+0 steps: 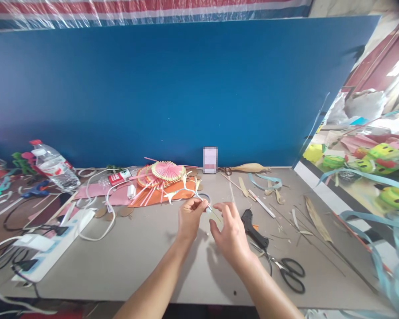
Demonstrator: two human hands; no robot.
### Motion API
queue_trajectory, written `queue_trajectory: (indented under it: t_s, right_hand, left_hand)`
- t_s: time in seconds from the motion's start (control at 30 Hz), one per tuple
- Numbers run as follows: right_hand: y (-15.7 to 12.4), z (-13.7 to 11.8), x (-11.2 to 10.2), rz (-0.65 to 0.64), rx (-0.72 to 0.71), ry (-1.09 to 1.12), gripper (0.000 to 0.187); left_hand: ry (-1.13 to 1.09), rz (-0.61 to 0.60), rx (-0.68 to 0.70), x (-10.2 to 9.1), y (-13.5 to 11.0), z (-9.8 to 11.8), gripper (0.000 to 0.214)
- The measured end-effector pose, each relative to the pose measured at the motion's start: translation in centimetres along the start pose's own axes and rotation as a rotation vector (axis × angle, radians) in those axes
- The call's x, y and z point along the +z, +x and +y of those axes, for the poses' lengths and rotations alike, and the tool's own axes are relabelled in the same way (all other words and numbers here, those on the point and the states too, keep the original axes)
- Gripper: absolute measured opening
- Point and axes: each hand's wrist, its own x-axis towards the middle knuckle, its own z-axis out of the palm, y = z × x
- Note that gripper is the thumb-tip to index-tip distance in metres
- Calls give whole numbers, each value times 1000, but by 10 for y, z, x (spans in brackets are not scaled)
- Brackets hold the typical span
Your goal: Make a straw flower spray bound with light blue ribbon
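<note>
My left hand (192, 218) is closed, thumb and fingertips pinching a branching stem wrapped in pale blue ribbon (183, 190). Cream, petal-like tips spread from the stem's upper end. Below the pinch, a bit of pale blue and a thin greenish stalk stick out toward my right hand (232, 228). That hand hovers just beside the stalk, thumb and fingers apart, with nothing visibly held. Right of it, a black glue gun (256, 230) lies on the table. Black-handled scissors (292, 272) rest nearer the front edge.
Pink folded-paper fans (168, 172) lie at the back, over orange paper (153, 198). On the left are a white power strip (58, 246), cables and a plastic bottle (55, 166). Dried husks (315, 217), thin sticks and blue ribbon (266, 182) lie right. A blue panel (186, 88) stands behind.
</note>
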Motion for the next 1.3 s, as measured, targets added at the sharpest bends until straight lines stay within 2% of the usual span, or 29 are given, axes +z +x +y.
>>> queue_trajectory:
  t_s: [0.1,0.37,0.5,0.67,0.73,0.83,1.03,1.2,1.3]
  right_hand:
    - [3,3,5,-72,-84,-158,32]
    - [3,13,15,-119,-134,-328,13]
    - [4,14,14,-140,-145,-329,11]
    - [2,16,15,-99,-131,-201,14]
    - [0,16,16,-79,-66,-112,14]
    - [-3,18,18,-57,105,10,11]
    - [-5,22,23,-87,361,353,12]
    - [0,22,25,-109,583,674,16]
    - [1,20,24,-88,628,739,15]
  left_hand:
    - [-52,16,-29,2,-1,-2,16]
    - [-31,-6,-46,-3,-1,-8,16]
    - [51,-45,-42,-6,-1,-11,19]
    - [170,-72,9,-8,-3,-10,21]
    - [237,-84,45,-9,-5,-7,21]
    - [304,-124,87,-9,-9,-1,20]
    - [312,-166,166,-11,-14,1,17]
    - [252,-196,114,-15,-12,4,18]
    - [218,-211,64,-16,-11,6,19]
